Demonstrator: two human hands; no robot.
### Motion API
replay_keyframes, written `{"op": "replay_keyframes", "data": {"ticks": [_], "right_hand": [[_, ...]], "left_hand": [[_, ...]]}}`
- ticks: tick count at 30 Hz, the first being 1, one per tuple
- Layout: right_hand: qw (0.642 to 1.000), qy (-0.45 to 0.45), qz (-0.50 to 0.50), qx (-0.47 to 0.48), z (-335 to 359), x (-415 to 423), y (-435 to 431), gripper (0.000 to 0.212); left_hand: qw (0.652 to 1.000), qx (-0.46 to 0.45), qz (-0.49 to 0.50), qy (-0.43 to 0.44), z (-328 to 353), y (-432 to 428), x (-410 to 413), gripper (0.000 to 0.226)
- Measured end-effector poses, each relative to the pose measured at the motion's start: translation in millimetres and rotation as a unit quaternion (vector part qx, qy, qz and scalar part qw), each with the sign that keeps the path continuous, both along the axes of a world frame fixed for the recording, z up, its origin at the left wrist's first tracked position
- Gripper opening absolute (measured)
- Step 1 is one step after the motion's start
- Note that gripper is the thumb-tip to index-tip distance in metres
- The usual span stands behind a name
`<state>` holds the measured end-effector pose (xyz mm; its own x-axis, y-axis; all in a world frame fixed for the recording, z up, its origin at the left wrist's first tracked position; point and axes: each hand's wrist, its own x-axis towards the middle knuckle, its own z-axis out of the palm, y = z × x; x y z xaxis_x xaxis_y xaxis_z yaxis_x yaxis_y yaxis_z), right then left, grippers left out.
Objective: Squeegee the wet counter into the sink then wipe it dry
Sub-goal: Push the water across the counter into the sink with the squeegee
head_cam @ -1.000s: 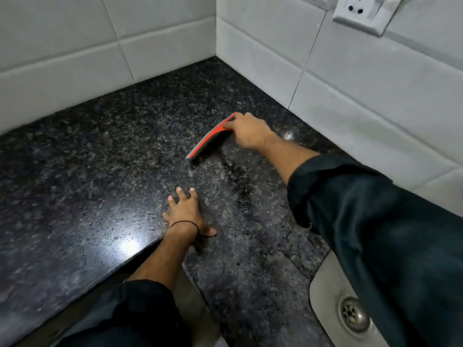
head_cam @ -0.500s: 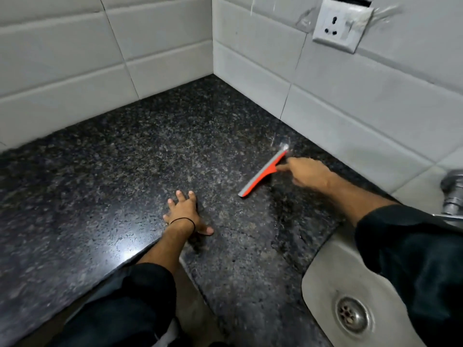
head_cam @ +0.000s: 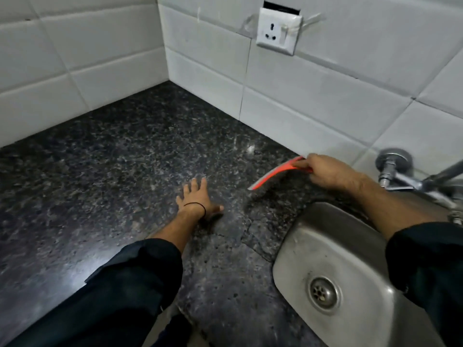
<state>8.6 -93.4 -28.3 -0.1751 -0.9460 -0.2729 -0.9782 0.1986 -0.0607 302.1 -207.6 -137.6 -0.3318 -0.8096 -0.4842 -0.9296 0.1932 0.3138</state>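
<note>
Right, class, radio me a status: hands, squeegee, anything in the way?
Right hand grips orange squeegee just short of the steel sink. Left hand flat on granite counter. Nothing between squeegee and sink.

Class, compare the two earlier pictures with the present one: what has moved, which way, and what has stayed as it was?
The right hand, gripping the orange squeegee throughout, pulled it across the counter from mid-counter towards the sink. The blade now lies near the sink's rim. The left hand stayed flat on the counter, fingers spread. Nothing was picked up or let go.
</note>
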Motion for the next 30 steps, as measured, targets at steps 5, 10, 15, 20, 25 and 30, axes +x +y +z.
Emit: {"op": "replay_keyframes", "data": {"ticks": [5, 10, 15, 20, 25, 30], "right_hand": [[0.999, 0.027, 0.017, -0.038, 3.2, 2.3, -62.1, 0.062], [0.991, 0.092, 0.062, -0.069, -5.0, 9.6, -159.6, 0.052], [0.987, 0.143, 0.074, -0.022, -28.6, 31.2, -224.3, 0.043], [0.993, 0.115, 0.032, 0.011, -41.3, 29.6, -205.8, 0.035], [0.994, 0.076, -0.040, 0.062, -48.7, 10.3, -135.0, 0.044], [0.976, 0.077, -0.165, 0.119, -70.5, -37.6, -48.0, 0.051]], "left_hand": [[0.996, 0.033, -0.045, -0.073, 0.2, -23.2, -34.5, 0.133], [0.989, 0.078, -0.063, -0.113, -0.2, -42.8, -58.7, 0.141], [0.990, 0.089, -0.055, -0.099, -15.6, -48.1, -65.2, 0.143], [0.992, 0.089, -0.041, -0.075, -26.3, -62.0, -59.4, 0.145], [0.995, 0.081, -0.028, -0.043, -27.5, -68.5, -46.3, 0.141], [0.998, 0.053, -0.029, -0.016, -24.0, -68.8, -37.5, 0.130]]}}
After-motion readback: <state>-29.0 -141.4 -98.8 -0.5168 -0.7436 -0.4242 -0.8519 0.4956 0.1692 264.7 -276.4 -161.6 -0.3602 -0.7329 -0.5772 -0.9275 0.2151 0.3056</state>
